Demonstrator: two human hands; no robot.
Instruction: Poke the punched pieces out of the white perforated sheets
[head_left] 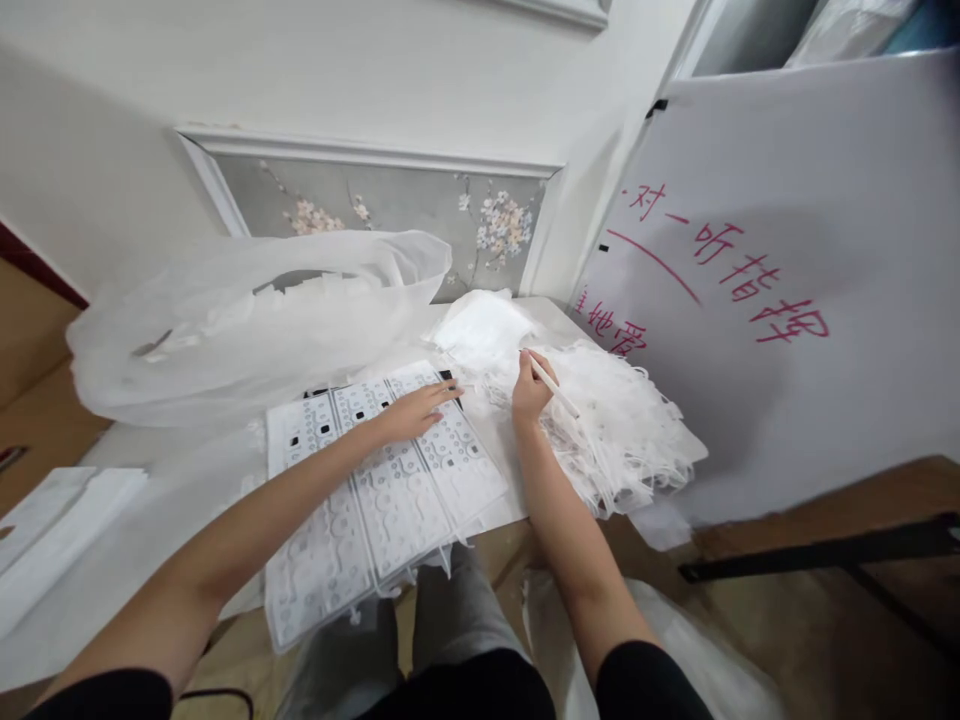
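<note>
My left hand (420, 412) lies with its fingers stretched out over the upper right of a printed sheet (405, 490). The sheet carries columns of small round and wavy marks and a few black squares. Just by my fingertips is a small black piece (448, 376) at the sheet's top edge. My right hand (531, 388) is closed around a slim white pen-like stick (559, 390), which slants down to the right, its dark tip by my fingers. Beside that hand spreads a pile of thin white plastic-looking strips (622, 420). What the tip touches, if anything, I cannot tell.
A large translucent bag (225, 340) with white pieces inside stands at the back left. Folded white material (60, 540) lies at the far left. On the right leans a whiteboard (810, 250) with red writing. White cloth-like material (484, 325) sits behind the strips, before the wall.
</note>
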